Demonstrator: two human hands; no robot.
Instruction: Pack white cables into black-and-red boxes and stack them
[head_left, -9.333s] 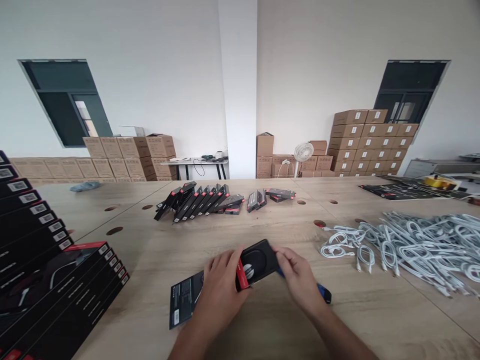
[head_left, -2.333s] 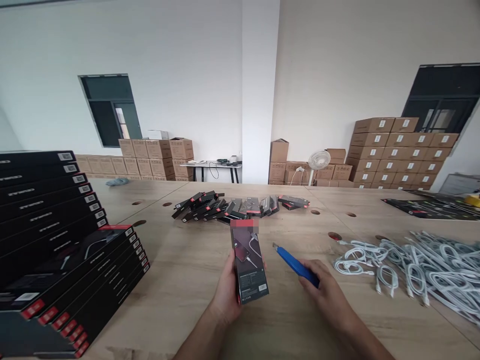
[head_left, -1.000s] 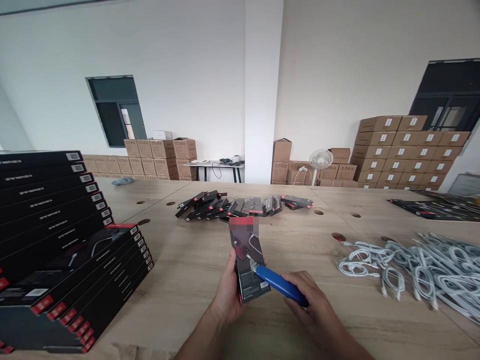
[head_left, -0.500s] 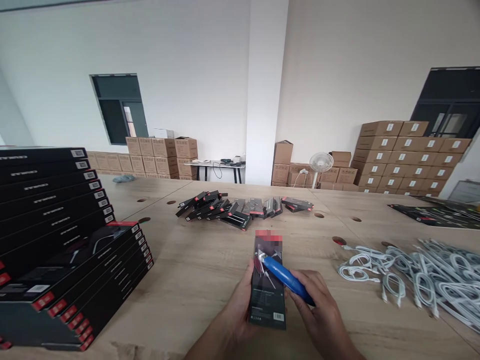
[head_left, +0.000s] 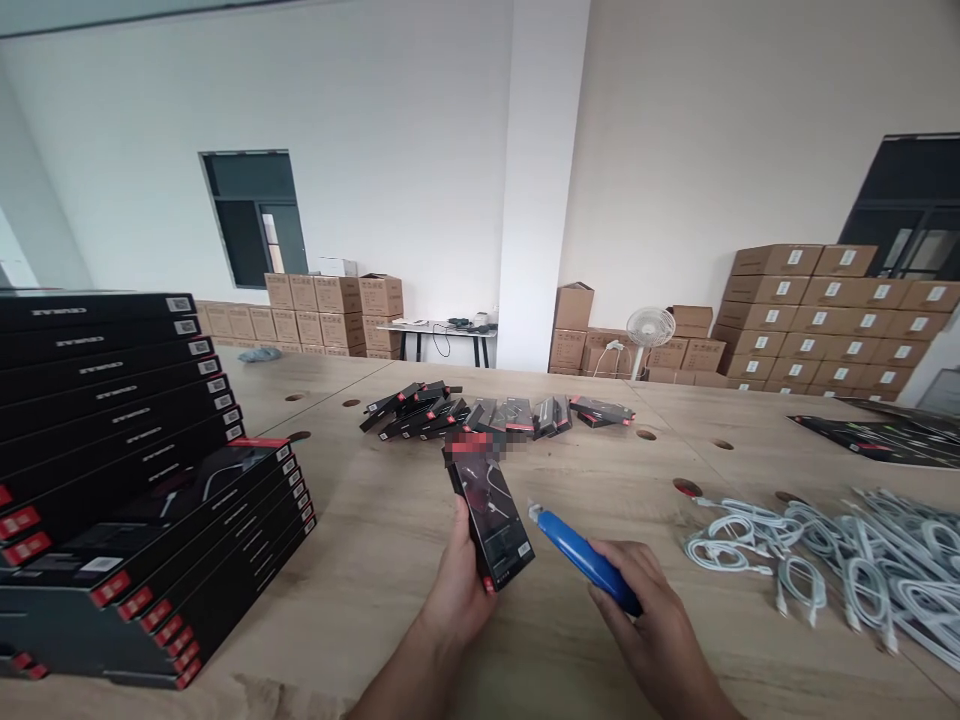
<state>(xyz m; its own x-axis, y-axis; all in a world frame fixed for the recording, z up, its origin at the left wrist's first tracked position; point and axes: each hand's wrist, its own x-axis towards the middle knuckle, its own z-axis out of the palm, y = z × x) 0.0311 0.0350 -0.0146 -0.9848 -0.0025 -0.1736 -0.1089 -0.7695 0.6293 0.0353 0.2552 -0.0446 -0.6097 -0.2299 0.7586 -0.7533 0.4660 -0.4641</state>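
Note:
In my left hand (head_left: 459, 585) is a slim black box (head_left: 491, 515) with a red end and a printed cable picture. It is held tilted, its top leaning left, and the fingers behind it are hidden. My right hand (head_left: 649, 610) is wrapped round the handle of a blue utility knife (head_left: 585, 560). The pale metallic tip of the knife points up and left, a short gap to the right of the box. Beyond the held box, several similar small boxes (head_left: 517, 415) lie in a loose row on the wooden table (head_left: 360, 570).
Tall stacks of flat black boxes (head_left: 225, 530) stand at the left. Coiled pale cables (head_left: 810, 560) are heaped at the right, with dark printed sheets (head_left: 862, 440) behind them. Round holes (head_left: 647, 435) dot the tabletop. Cartons (head_left: 810, 310) and a fan (head_left: 649, 328) stand beyond.
The box has swung left and tilted in my left hand, and the knife tip has come away from its face. My view has turned slightly left.

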